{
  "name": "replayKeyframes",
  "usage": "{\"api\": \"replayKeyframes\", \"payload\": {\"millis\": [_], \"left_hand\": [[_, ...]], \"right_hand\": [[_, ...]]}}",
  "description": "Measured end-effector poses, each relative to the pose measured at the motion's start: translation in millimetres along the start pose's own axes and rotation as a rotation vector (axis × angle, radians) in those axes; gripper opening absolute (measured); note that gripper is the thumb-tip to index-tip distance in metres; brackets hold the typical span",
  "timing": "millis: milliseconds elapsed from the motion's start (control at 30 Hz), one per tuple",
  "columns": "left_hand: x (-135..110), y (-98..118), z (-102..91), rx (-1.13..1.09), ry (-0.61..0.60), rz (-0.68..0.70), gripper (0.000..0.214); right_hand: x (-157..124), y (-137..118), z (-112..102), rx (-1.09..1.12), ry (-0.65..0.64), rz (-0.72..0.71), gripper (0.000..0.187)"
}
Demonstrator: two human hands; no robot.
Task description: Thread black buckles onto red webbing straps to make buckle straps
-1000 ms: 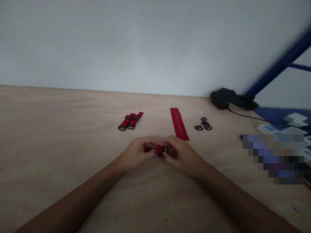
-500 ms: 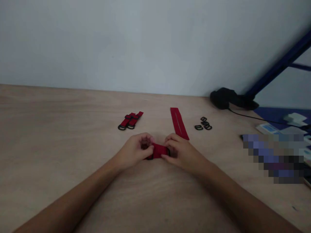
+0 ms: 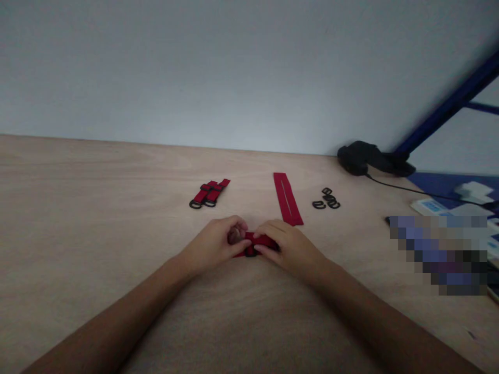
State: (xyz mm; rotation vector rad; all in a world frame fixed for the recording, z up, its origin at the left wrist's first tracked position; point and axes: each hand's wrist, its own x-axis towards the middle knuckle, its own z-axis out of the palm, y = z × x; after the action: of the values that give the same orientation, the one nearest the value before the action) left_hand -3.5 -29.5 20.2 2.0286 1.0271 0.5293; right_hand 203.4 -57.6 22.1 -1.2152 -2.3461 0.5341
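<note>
Both my hands are closed on one red strap (image 3: pixel 266 240), low over the wooden table. My left hand (image 3: pixel 217 240) pinches its left part between thumb and fingers. My right hand (image 3: pixel 290 246) grips the right part, its fingertips close to my left thumb. A black buckle (image 3: pixel 250 251) shows on the strap between the two hands; part of it is hidden by the fingers. Beyond my right hand lies a flat red strip (image 3: pixel 287 200) with a pale line along its middle. Two red straps with black buckles and rings (image 3: pixel 209 194) rest beyond my left hand.
Several black rings and buckles (image 3: pixel 329 199) lie on the wooden table (image 3: pixel 117 208) to the right of the strip. A black object with a cable (image 3: pixel 362 158) stands by the wall. Papers (image 3: pixel 431 206) and a blurred-out patch (image 3: pixel 444 254) are at the right edge.
My right hand has moved slightly left along the strap, closer to my left hand. The black buckle now shows between the fingertips. The things on the table have not moved.
</note>
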Motion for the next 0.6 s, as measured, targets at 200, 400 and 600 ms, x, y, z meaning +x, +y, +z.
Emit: {"api": "replayKeyframes", "payload": {"millis": [200,400,600], "left_hand": [[-1,5,2.5,0.158,-0.008,0.082,0.046],[-1,6,-0.6,0.243,-0.088,0.134,0.022],[-3,4,-6.6,0.239,-0.07,0.155,0.012]], "right_hand": [[1,9,1,0.014,-0.019,0.036,0.003],[-1,13,-6,0.037,-0.063,-0.024,0.008],[-1,10,-2,0.097,-0.04,-0.061,0.025]]}}
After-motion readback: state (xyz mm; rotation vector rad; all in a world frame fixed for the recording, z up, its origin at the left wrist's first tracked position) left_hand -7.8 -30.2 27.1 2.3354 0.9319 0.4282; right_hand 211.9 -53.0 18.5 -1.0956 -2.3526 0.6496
